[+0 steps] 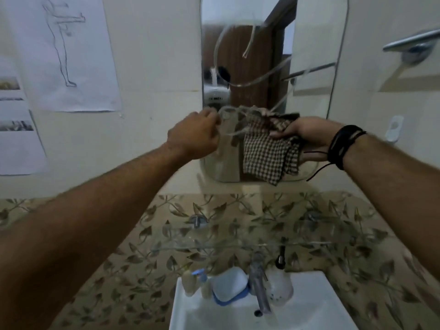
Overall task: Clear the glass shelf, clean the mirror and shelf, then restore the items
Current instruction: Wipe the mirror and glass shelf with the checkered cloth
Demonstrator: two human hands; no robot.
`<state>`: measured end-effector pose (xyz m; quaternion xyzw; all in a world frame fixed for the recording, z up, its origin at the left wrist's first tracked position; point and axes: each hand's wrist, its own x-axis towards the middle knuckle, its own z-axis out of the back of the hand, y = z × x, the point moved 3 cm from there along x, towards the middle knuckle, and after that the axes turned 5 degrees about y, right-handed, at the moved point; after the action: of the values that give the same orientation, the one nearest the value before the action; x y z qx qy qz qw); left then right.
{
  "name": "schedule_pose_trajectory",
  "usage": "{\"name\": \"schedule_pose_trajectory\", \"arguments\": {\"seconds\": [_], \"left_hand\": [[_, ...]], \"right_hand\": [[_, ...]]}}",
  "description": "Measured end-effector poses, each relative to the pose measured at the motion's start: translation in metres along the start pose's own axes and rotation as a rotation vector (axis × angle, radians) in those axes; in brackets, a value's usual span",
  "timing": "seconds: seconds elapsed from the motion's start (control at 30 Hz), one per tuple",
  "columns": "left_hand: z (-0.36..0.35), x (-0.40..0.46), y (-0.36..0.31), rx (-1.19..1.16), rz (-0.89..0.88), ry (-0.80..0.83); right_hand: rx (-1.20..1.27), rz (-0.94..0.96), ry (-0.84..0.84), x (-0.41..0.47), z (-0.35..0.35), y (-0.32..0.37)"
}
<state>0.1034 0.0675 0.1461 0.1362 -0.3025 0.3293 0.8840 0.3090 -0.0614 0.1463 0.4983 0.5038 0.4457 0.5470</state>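
Note:
The rounded wall mirror point(314, 39) hangs over the glass shelf point(238, 246), which looks bare. My right hand point(309, 136), with black cords at the wrist, grips a brown-and-white checked cloth point(269, 151) and holds it against the mirror's lower part. My left hand point(197, 134) is closed at the mirror's lower left edge. Its fingers pinch a loop of clear tube point(226, 113) that runs across the mirror in front of the cloth. The picture is blurred.
Below the shelf is a white sink point(309, 306) with a metal tap point(260, 284). On its rim stand a blue soap dish with white soap point(229, 285), small bottles point(190, 282) and a white cup point(279, 288). Paper drawings point(71, 55) hang at left, and a towel bar point(414, 41) at right.

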Motion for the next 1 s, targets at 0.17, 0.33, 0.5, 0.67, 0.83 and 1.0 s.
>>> {"name": "schedule_pose_trajectory", "arguments": {"seconds": [0.17,0.33,0.5,0.67,0.83,1.0], "left_hand": [[0.029,0.041,0.032,0.134,0.121,-0.278],[0.039,0.075,0.056,0.177,0.188,-0.335],[0.049,0.113,0.069,0.305,0.176,-0.351],[0.035,0.122,0.079,0.310,0.134,-0.453],[0.030,0.128,0.091,0.327,0.068,-0.530],[0.028,0.131,0.097,0.311,0.033,-0.576]], "right_hand": [[0.440,0.399,-0.245,-0.009,0.012,0.076],[0.389,0.714,-0.662,-0.003,0.038,0.166],[-0.486,1.107,-1.075,0.016,0.020,0.216],[-1.264,1.061,-1.099,0.066,-0.024,0.233],[-1.407,1.026,-1.111,0.108,-0.053,0.207],[-1.147,1.274,-1.116,0.104,-0.048,0.230]]}}
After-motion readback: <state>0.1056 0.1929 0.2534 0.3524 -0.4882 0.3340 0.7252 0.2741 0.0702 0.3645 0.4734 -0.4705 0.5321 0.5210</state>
